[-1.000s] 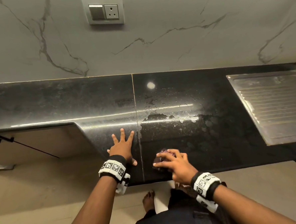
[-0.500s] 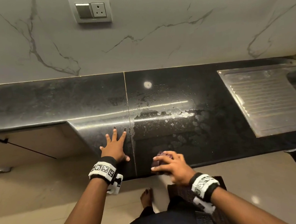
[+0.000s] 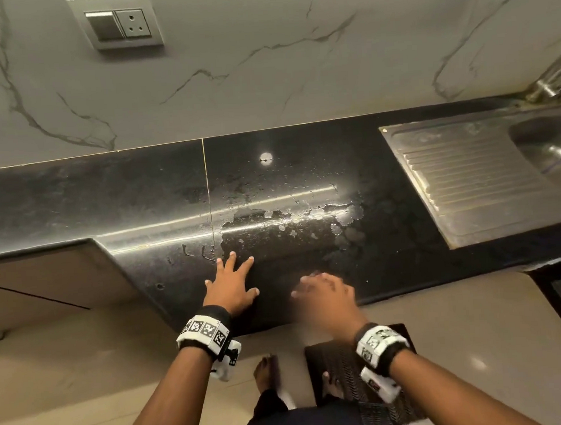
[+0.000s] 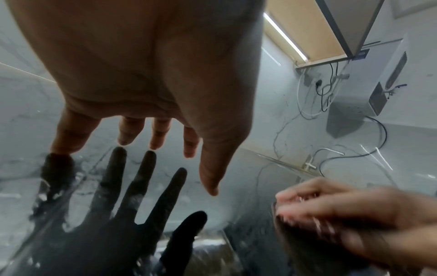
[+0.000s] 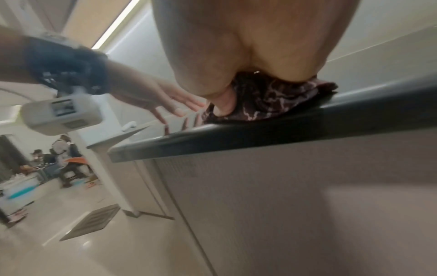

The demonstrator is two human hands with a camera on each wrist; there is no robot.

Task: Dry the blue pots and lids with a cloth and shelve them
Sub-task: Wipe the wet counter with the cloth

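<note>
No blue pot or lid shows in any view. My left hand [image 3: 232, 281] lies flat on the black counter [image 3: 108, 203], fingers spread; in the left wrist view that hand [image 4: 151, 115] hovers over its dark reflection. My right hand [image 3: 323, 291], blurred by motion, grips a dark maroon patterned cloth [image 5: 267, 97] near the counter's front edge. In the right wrist view the thumb [image 5: 224, 104] curls into the cloth, which is bunched under the palm. The cloth is hidden under the hand in the head view.
Water patches [image 3: 289, 221] spread over the counter's middle. A steel drainboard [image 3: 461, 181] and sink bowl [image 3: 551, 143] lie at the right. A wall switch plate [image 3: 118, 23] sits above. A dark floor mat [image 3: 347, 366] lies below, beside my bare feet.
My right hand with the cloth has swept along the front of the counter and is now blurred. The left hand stays flat and has shifted slightly right, across the seam.
</note>
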